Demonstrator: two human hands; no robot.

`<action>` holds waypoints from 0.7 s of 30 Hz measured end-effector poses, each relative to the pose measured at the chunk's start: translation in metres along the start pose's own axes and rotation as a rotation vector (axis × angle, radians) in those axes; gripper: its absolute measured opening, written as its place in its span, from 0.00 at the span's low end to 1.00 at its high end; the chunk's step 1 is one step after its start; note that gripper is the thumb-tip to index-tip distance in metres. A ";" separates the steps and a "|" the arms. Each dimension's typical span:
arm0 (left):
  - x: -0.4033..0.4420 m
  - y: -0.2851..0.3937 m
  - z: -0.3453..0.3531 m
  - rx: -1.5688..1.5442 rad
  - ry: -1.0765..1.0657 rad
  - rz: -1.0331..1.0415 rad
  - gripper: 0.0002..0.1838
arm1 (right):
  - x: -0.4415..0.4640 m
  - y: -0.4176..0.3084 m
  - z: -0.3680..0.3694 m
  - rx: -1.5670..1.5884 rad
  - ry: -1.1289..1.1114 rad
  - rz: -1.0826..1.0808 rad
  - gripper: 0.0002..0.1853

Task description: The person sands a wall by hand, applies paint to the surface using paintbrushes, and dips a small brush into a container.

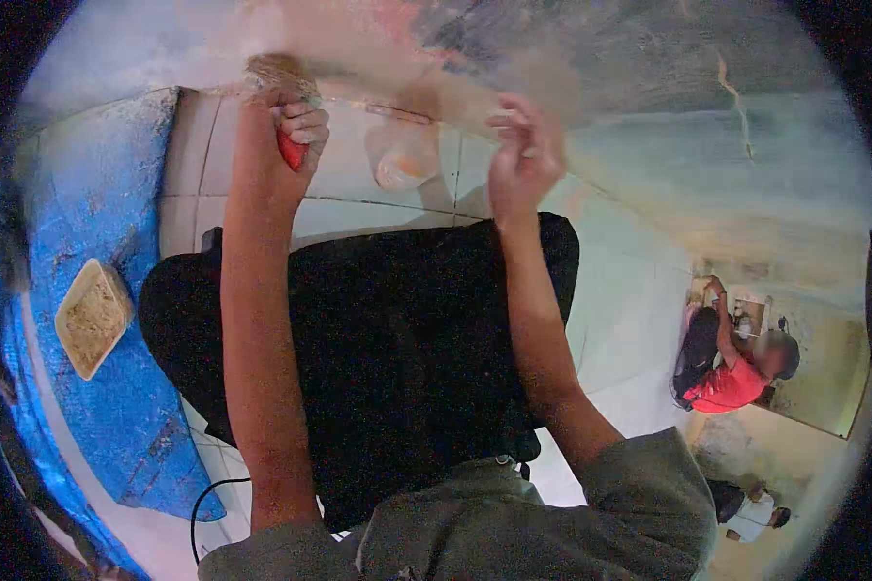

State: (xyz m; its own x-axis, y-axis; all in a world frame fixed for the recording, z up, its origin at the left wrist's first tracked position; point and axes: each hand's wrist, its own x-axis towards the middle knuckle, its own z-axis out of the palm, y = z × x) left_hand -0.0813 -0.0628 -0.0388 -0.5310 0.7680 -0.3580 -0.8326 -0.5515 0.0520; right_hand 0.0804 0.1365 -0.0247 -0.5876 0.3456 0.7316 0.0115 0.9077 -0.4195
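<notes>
My left hand (300, 136) is closed round a red-handled tool (291, 150). The tool's far end, against the foot of the wall (358, 44), is smeared with something pale and hard to make out. My right hand (526, 160) is raised near the wall, slightly blurred, its fingers apart and holding nothing. Between the hands a small roundish pale object with an orange tint (407, 165) lies on the tiled floor (358, 215).
A tray of beige paste (94, 318) rests on a blue sheet (136, 416) at the left. A black cable (199, 508) curves at the lower left. At the right, a person in red (727, 382) crouches by the wall; another in white (751, 515) is below.
</notes>
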 end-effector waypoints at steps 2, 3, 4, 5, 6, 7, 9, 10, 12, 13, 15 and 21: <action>0.004 0.001 -0.007 0.011 -0.001 0.001 0.13 | 0.001 -0.004 -0.001 -0.033 0.084 -0.051 0.23; 0.006 0.002 -0.009 0.008 0.003 -0.003 0.13 | -0.003 0.003 0.002 0.003 0.046 -0.055 0.23; 0.007 0.003 -0.009 0.022 -0.020 -0.013 0.13 | -0.006 0.006 0.004 0.036 0.011 -0.059 0.23; 0.008 0.003 -0.008 0.038 -0.042 -0.023 0.14 | -0.011 0.006 0.010 0.051 -0.081 0.035 0.23; 0.008 0.002 -0.007 0.041 -0.044 -0.027 0.14 | -0.014 0.007 0.009 0.048 -0.077 0.037 0.23; 0.006 0.002 -0.005 -0.010 -0.028 -0.062 0.14 | -0.012 0.003 0.009 0.036 -0.026 0.038 0.23; 0.003 0.005 -0.004 -0.060 -0.009 -0.081 0.14 | -0.006 -0.005 0.011 0.039 0.021 0.035 0.23; 0.004 0.003 -0.005 -0.020 -0.008 -0.041 0.14 | 0.000 -0.010 0.006 0.022 0.081 -0.005 0.23; 0.006 0.001 -0.006 0.013 -0.007 -0.010 0.13 | -0.001 -0.006 0.006 -0.003 0.136 -0.045 0.22; 0.007 0.002 -0.005 0.055 0.004 0.003 0.13 | -0.006 -0.001 0.012 0.020 0.045 0.043 0.19; 0.006 0.000 -0.005 0.099 0.018 0.018 0.13 | -0.013 0.009 0.012 0.047 -0.046 0.132 0.17; -0.001 -0.005 0.003 0.036 0.050 0.098 0.11 | -0.004 -0.007 -0.008 0.423 0.121 0.244 0.08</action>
State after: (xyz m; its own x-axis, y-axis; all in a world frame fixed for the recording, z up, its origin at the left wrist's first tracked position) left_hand -0.0770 -0.0600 -0.0363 -0.6020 0.6934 -0.3959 -0.7829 -0.6101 0.1220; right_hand 0.0892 0.1306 -0.0207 -0.5103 0.5837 0.6316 -0.2065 0.6297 -0.7489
